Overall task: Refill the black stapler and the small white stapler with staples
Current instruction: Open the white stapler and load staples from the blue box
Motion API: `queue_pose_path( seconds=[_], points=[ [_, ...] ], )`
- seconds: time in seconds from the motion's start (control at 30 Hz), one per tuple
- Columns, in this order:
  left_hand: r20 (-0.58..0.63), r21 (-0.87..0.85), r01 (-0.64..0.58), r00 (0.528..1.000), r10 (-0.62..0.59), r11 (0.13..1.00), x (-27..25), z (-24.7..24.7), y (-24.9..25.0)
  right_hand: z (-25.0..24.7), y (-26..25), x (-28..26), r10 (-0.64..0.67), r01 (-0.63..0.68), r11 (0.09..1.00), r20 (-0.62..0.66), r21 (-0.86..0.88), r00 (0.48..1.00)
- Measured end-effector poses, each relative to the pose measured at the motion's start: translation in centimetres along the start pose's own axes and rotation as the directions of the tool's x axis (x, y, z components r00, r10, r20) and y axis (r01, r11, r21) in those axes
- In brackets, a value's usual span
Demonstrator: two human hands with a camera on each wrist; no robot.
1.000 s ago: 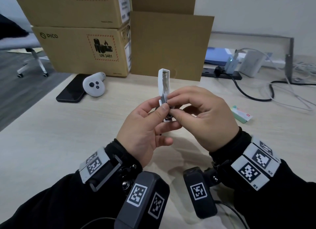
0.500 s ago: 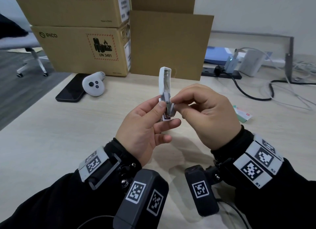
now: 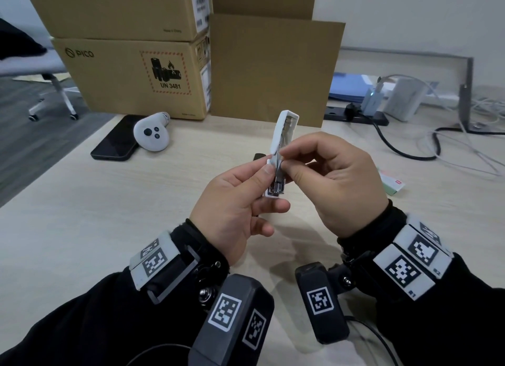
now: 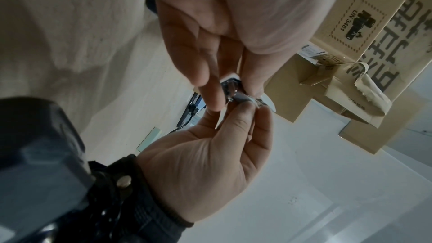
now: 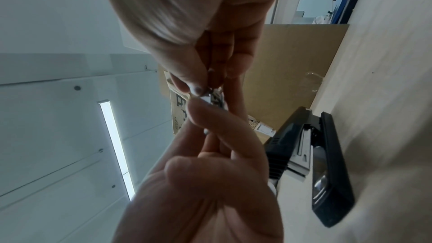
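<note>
My left hand (image 3: 263, 185) holds the small white stapler (image 3: 284, 130) upright above the table, thumb on its side and fingers underneath. Its white lid is swung up and away, which bares the metal staple channel (image 3: 277, 179). My right hand (image 3: 289, 164) pinches the upper part of that channel between thumb and forefinger; I cannot tell whether a staple strip sits under the fingertips. The left wrist view shows the stapler (image 4: 230, 88) between both hands' fingertips. The black stapler (image 5: 315, 154) lies on the table beyond my hands, and only its end (image 3: 259, 156) shows in the head view.
A green and white staple box (image 3: 390, 185) lies right of my right hand. A black phone (image 3: 117, 141) and a white controller (image 3: 151, 134) lie at the left. Cardboard boxes (image 3: 131, 76) and a cardboard sheet (image 3: 273, 70) stand behind. A power strip (image 3: 355, 117) and cables (image 3: 437, 147) fill the back right.
My right thumb and forefinger have slid up the metal channel toward the hinge, so the channel's near end now shows. The left hand still holds the stapler, a little higher.
</note>
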State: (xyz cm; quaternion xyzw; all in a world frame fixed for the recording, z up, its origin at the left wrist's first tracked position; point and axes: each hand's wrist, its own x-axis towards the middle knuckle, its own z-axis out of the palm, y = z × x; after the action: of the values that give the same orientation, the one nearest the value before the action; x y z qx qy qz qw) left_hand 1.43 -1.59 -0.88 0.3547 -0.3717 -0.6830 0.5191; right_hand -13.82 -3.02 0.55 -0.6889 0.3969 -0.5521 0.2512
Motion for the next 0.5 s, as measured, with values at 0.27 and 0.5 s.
queue_pose_path(
  seconds=[0.27,0.5],
  points=[
    [0.006,-0.036,0.009,1.000,-0.009,0.999,0.16,-0.21,-0.02,-0.13,-0.52,-0.29,-0.066,0.068,0.996,0.049,-0.056,0.997],
    [0.053,-0.033,0.014,0.999,-0.012,0.999,-0.15,-0.11,0.09,-0.54,0.12,0.30,0.024,-0.020,1.000,-0.165,0.021,0.986]
  ],
)
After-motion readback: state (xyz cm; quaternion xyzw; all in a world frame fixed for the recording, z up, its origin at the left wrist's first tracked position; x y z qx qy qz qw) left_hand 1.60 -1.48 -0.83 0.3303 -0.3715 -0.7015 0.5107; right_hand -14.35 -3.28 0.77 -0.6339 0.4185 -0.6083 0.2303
